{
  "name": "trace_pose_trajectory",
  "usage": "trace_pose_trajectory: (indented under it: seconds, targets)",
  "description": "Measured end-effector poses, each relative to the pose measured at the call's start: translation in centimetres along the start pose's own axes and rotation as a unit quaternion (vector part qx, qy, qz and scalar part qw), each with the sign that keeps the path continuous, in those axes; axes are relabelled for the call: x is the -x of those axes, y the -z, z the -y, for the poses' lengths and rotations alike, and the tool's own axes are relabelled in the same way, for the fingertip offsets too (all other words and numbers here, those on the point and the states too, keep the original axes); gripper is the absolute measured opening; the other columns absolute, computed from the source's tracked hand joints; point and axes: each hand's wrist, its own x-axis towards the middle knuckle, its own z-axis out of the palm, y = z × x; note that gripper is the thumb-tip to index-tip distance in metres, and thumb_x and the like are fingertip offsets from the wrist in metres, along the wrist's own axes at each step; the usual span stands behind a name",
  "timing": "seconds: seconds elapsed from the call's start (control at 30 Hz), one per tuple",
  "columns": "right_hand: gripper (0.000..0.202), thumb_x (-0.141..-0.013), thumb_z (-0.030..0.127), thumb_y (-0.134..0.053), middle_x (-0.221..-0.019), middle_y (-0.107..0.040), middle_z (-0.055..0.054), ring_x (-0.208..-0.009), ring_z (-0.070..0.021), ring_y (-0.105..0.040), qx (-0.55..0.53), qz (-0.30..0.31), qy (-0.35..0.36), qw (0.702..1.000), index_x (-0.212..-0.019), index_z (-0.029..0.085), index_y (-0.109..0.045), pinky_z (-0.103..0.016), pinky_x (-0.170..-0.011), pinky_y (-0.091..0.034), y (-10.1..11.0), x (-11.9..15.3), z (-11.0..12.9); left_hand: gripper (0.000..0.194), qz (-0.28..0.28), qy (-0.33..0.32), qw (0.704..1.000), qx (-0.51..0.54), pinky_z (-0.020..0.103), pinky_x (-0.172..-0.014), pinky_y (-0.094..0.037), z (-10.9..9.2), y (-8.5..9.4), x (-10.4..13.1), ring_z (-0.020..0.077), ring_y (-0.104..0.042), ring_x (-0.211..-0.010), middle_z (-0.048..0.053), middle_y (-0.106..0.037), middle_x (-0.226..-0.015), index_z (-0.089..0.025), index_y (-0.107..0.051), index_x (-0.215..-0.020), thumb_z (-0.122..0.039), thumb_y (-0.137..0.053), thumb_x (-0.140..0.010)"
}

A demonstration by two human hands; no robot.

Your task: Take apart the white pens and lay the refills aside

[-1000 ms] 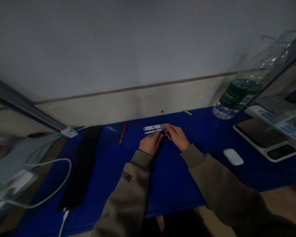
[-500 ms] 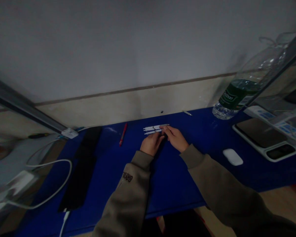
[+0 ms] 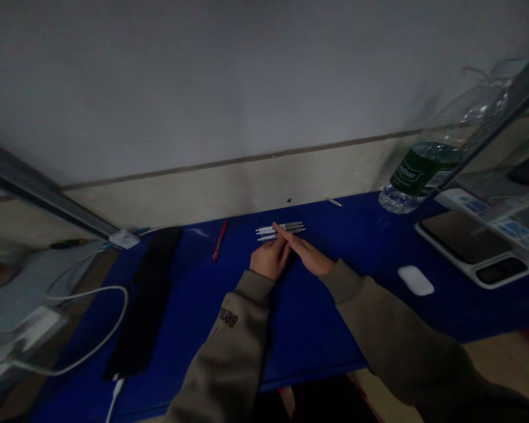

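head view: both hands meet at the far middle of a blue surface [image 3: 317, 329], close to the wall.
pens: a small row of white-and-grey pens [image 3: 280, 230] lies side by side on the surface, pointing left to right, just beyond the hands.
left hand: left hand [image 3: 270, 259] rests knuckles up just below the pens, fingers curled under; its grip looks loosely closed, and i cannot tell whether it has anything in it.
right hand: right hand [image 3: 306, 254] lies flat and stretched out, fingers straight, the tips laid across the pens; grip fully spread, holding nothing.
red pen: a red pen [image 3: 219, 239] lies apart to the left of the hands.
black strip: a long black strip [image 3: 147, 294] runs down the left part of the surface, near a white cable [image 3: 92, 329].
right side: a white mouse [image 3: 417, 279] sits near the right sleeve; a water bottle [image 3: 427, 167] and a flat scale [image 3: 471, 241] stand farther right.
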Motion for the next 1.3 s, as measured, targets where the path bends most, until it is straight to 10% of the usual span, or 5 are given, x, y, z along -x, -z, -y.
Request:
trace_pose_trajectory:
  seconds: [0.37,0.5,0.67,0.83,1.3]
  targets:
    - [0.053,-0.093,0.054,-0.026,-0.124,-0.058,-0.008,-0.110,-0.0184,-0.057,0.069,-0.149,0.035,0.986,-0.135,0.027,-0.044,-0.037,-0.094,-0.047,0.5,0.0,-0.3,0.046,-0.034,0.055,0.998,0.015,0.025,-0.060,-0.041,-0.2,0.6,0.0,0.0186,-0.066,-0.079,0.005,-0.071,-0.088,-0.024,-0.064,-0.103,-0.053,-0.030,-0.093]
    - [0.042,-0.094,0.044,-0.030,-0.101,-0.064,-0.009,-0.101,-0.0192,-0.057,0.242,-0.350,0.104,0.899,-0.109,0.021,-0.061,-0.039,-0.097,-0.042,2.6,0.1,0.2,0.049,-0.037,0.065,0.997,0.002,0.024,-0.058,-0.038,-0.3,0.7,0.0,0.0181,-0.065,-0.076,0.005,-0.071,-0.084,-0.023,-0.063,-0.095,-0.055,-0.026,-0.093]
    - [0.040,-0.090,0.037,-0.042,-0.133,-0.046,-0.011,-0.126,-0.0250,-0.037,0.406,-0.459,0.077,0.786,-0.125,0.022,-0.051,-0.048,-0.106,-0.028,5.8,-0.2,-0.9,0.051,-0.038,0.053,0.998,-0.010,0.024,-0.055,-0.036,-0.2,0.5,0.0,0.0184,-0.065,-0.074,0.005,-0.070,-0.082,-0.023,-0.062,-0.093,-0.057,-0.025,-0.093]
    - [0.055,-0.087,0.036,-0.046,-0.143,-0.038,-0.011,-0.131,-0.0307,-0.029,0.436,-0.416,-0.038,0.797,-0.140,0.026,-0.036,-0.055,-0.102,-0.028,7.4,-0.7,-3.9,0.050,-0.045,0.051,0.998,-0.008,0.024,-0.053,-0.033,-0.2,0.4,0.1,0.0176,-0.065,-0.073,0.003,-0.070,-0.080,-0.023,-0.061,-0.090,-0.056,-0.024,-0.094]
    - [0.021,-0.083,0.033,-0.051,-0.115,-0.058,-0.006,-0.110,-0.0264,-0.047,0.469,-0.339,-0.091,0.810,-0.094,0.025,-0.067,-0.045,-0.093,-0.033,7.5,-0.8,-5.2,0.050,-0.049,0.039,0.998,-0.009,0.024,-0.054,-0.032,-0.2,0.1,0.0,0.0177,-0.065,-0.072,0.002,-0.069,-0.078,-0.023,-0.061,-0.088,-0.056,-0.024,-0.094]
